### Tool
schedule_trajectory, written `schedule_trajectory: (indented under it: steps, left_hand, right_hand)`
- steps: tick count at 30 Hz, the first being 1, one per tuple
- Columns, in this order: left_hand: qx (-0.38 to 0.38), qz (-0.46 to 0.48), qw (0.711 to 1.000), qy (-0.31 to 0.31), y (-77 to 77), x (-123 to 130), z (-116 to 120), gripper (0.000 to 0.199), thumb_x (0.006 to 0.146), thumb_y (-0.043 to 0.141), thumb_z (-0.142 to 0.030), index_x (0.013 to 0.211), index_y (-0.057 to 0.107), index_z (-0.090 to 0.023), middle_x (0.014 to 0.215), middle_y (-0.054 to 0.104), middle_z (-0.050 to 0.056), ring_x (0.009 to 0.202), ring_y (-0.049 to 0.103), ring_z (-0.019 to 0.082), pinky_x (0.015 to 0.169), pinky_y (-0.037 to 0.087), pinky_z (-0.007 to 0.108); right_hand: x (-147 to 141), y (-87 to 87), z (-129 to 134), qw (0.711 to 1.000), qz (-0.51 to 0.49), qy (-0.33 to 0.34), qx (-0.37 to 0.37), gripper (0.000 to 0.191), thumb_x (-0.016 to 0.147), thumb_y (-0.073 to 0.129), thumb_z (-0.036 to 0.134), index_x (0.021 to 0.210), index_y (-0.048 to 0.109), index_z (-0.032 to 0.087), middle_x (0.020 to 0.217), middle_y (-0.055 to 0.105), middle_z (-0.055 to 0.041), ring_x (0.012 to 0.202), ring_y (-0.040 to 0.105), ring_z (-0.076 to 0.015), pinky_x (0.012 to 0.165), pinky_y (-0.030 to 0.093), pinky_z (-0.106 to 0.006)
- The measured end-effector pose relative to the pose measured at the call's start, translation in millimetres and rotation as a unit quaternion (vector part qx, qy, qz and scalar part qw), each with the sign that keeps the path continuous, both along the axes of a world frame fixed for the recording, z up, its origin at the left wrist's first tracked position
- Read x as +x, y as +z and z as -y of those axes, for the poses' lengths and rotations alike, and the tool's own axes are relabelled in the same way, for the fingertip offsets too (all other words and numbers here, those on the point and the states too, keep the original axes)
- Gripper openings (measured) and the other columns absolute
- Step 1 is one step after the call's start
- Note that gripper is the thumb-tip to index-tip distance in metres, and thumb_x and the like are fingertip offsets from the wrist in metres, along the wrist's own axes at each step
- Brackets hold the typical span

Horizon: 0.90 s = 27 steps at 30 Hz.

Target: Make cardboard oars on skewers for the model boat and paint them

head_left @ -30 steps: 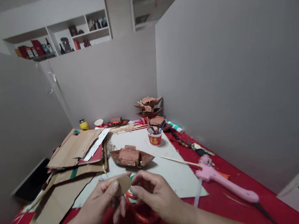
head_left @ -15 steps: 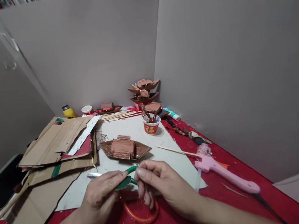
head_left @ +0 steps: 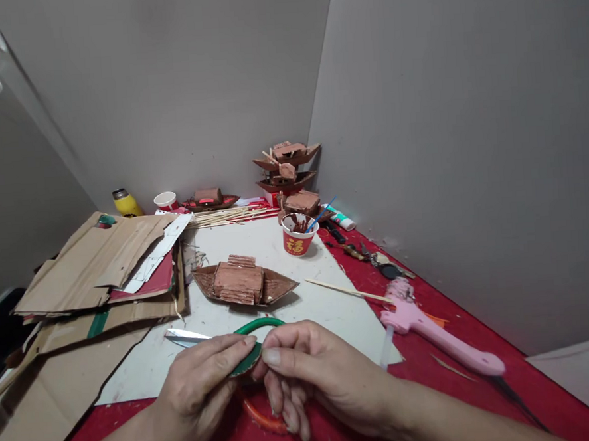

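My left hand [head_left: 202, 379] is closed on a small green cardboard piece [head_left: 247, 360] with a ragged edge. At its right end, my right hand [head_left: 308, 369] pinches the piece between thumb and forefinger. Beneath both hands are scissors, their silver blades [head_left: 186, 336] pointing left. One scissor handle is green [head_left: 258, 324], the other red [head_left: 261, 419]; the hands hide the middle. Just beyond the hands a brown model boat [head_left: 241, 282] with a ridged cabin sits on a white board [head_left: 341, 324].
Cardboard sheets [head_left: 78, 273] are stacked at left. A pink glue gun [head_left: 441, 338] lies at right near a wooden stick [head_left: 346, 290]. Behind stand a red paint cup [head_left: 299, 237], thin sticks [head_left: 229, 216], stacked model boats [head_left: 287, 168] and a yellow bottle [head_left: 126, 203].
The view has tilted down and shifted slightly. My right thumb and forefinger have come onto the green piece's right end, and my right fingers cover more of the red handle.
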<state>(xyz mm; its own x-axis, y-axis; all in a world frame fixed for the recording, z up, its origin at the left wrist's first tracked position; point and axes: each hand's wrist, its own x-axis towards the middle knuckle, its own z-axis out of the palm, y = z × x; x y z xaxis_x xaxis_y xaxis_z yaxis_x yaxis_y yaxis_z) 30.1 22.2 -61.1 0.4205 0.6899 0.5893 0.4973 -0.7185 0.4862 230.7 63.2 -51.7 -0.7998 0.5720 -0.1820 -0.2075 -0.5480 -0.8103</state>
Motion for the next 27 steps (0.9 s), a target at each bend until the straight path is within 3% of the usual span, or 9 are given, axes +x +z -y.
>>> schedule_trajectory:
  steps: [5, 10, 14, 20, 24, 27]
  left_hand:
    - [-0.035, 0.032, 0.999, -0.012, 1.4, 4, 2, 0.065, 0.082, 0.054, 0.003, 0.136, 0.049, -0.034, 0.109, 0.072, 0.006, 0.098, 0.069, 0.019, 0.084, 0.053, 0.027]
    - [-0.209, 0.073, 0.975, -0.027, 10.2, 10, 6, 0.037, 0.092, 0.046, -0.008, 0.120, 0.060, -0.027, 0.089, 0.073, 0.005, 0.073, 0.068, 0.015, 0.069, 0.053, 0.024]
    - [-0.312, 0.102, 0.943, -0.052, 18.0, 14, 6, 0.025, 0.097, 0.039, -0.019, 0.100, 0.064, -0.021, 0.084, 0.068, 0.005, 0.068, 0.063, 0.013, 0.066, 0.051, 0.023]
    - [-0.453, 0.164, 0.874, -0.066, 19.7, 12, 4, 0.025, 0.097, 0.042, -0.034, 0.085, 0.055, -0.017, 0.070, 0.059, 0.001, 0.054, 0.054, 0.008, 0.056, 0.044, 0.021]
    - [-0.502, 0.199, 0.838, -0.083, 18.5, 11, 5, 0.024, 0.095, 0.046, -0.039, 0.085, 0.051, -0.017, 0.058, 0.050, -0.005, 0.046, 0.045, 0.006, 0.048, 0.038, 0.018]
    - [-0.514, 0.211, 0.827, -0.086, 17.2, 12, 5, 0.024, 0.094, 0.048, -0.040, 0.087, 0.051, -0.017, 0.057, 0.048, -0.005, 0.045, 0.043, 0.007, 0.047, 0.039, 0.019]
  right_hand:
    - [2, 0.9, 0, 0.999, 0.028, -0.026, 0.030, 0.039, 0.075, 0.070, 0.050, 0.076, 0.060, 0.012, 0.054, 0.064, -0.0004, 0.038, 0.055, -0.0073, 0.037, 0.044, -0.014]
    - [7, 5.4, -4, 0.977, 0.080, -0.137, 0.141, 0.035, 0.074, 0.073, 0.047, 0.079, 0.061, 0.014, 0.055, 0.061, 0.0039, 0.042, 0.052, -0.0057, 0.045, 0.042, -0.017]
    - [8, 8.8, -6, 0.982, 0.091, -0.083, 0.140, 0.039, 0.070, 0.076, 0.049, 0.078, 0.065, 0.013, 0.057, 0.061, 0.0032, 0.044, 0.050, -0.0054, 0.047, 0.042, -0.018]
    - [9, 7.2, -9, 0.990, 0.061, -0.024, 0.125, 0.040, 0.073, 0.072, 0.051, 0.076, 0.063, 0.012, 0.060, 0.065, 0.0004, 0.045, 0.057, -0.0069, 0.049, 0.048, -0.018]
    - [11, 6.2, -9, 0.993, 0.041, 0.012, 0.112, 0.039, 0.074, 0.072, 0.050, 0.076, 0.061, 0.013, 0.061, 0.067, -0.0005, 0.041, 0.058, -0.0071, 0.047, 0.050, -0.020]
    - [12, 7.4, -8, 0.992, 0.049, 0.020, 0.116, 0.040, 0.073, 0.072, 0.051, 0.077, 0.061, 0.013, 0.062, 0.067, -0.0008, 0.041, 0.059, -0.0079, 0.048, 0.051, -0.021]
